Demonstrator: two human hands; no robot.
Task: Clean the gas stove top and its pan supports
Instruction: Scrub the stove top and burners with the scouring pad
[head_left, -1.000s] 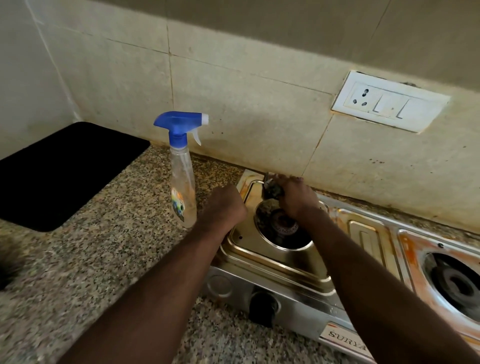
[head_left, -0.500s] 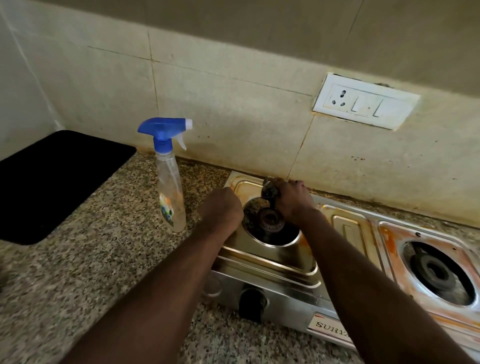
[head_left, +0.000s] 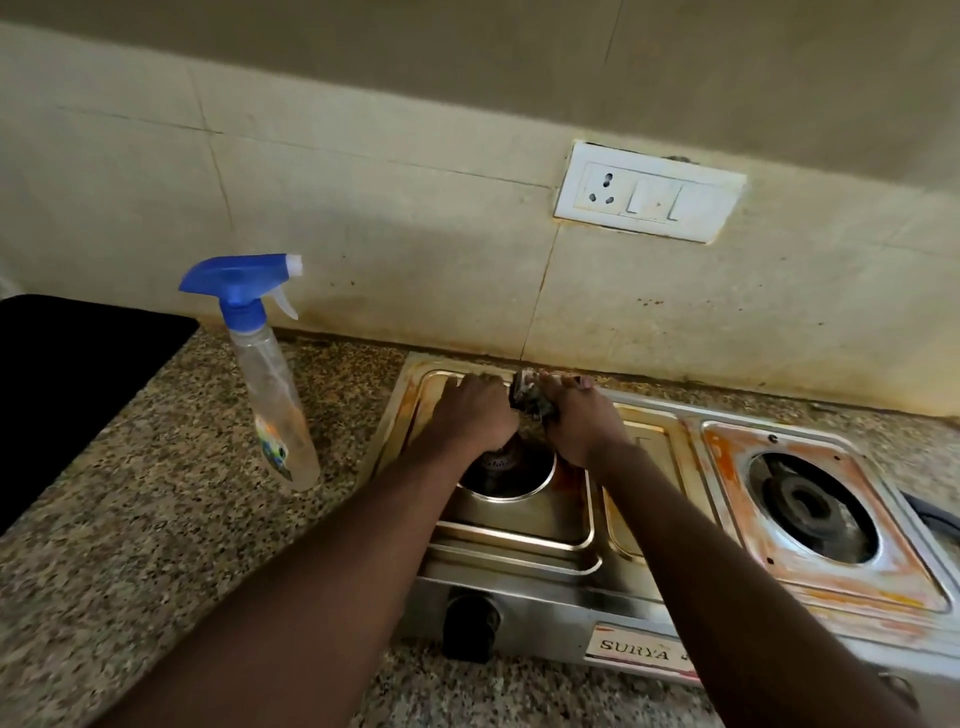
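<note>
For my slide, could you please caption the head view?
Both hands scrub the stove's left burner with a scourer.

Dim, warm, soft light; faint glare on stove steel (head_left: 524, 530); wide-angle bending at edges; slight blur.

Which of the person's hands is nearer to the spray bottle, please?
The left. The left hand sits on the stove's left burner area, just right of the spray bottle; the right hand is further right, gripping a scrubber.

A white socket-and-switch plate (head_left: 649, 191) on the stained tiled wall (head_left: 415, 234); a black mat (head_left: 67, 384) on the granite counter (head_left: 156, 519)
</note>
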